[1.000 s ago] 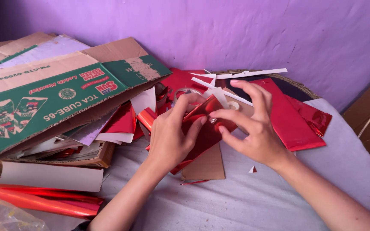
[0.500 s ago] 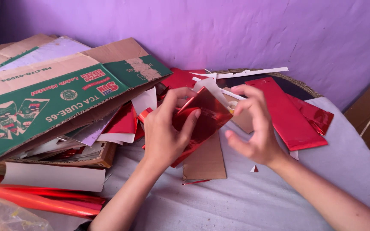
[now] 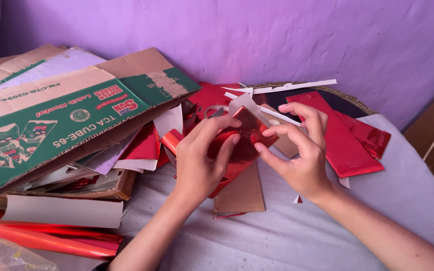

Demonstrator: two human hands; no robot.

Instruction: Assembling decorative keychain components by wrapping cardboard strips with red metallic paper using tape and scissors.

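My left hand and right hand both pinching red foil piece; green-brown carton flattened far left.

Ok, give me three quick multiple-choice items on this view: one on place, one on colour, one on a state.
1. Where is the flattened carton?
A. On the person's left
B. On the person's right
C. Under the hands

2. What colour is the foil piece in the hands?
A. Blue
B. Red
C. Gold

3. How is the foil piece held?
A. Lying free on the cloth
B. By the left hand alone
C. By both hands

Answers:
1 A, it lies at the picture's left.
2 B, it is shiny red.
3 C, fingers of the left hand and right hand all touch it.
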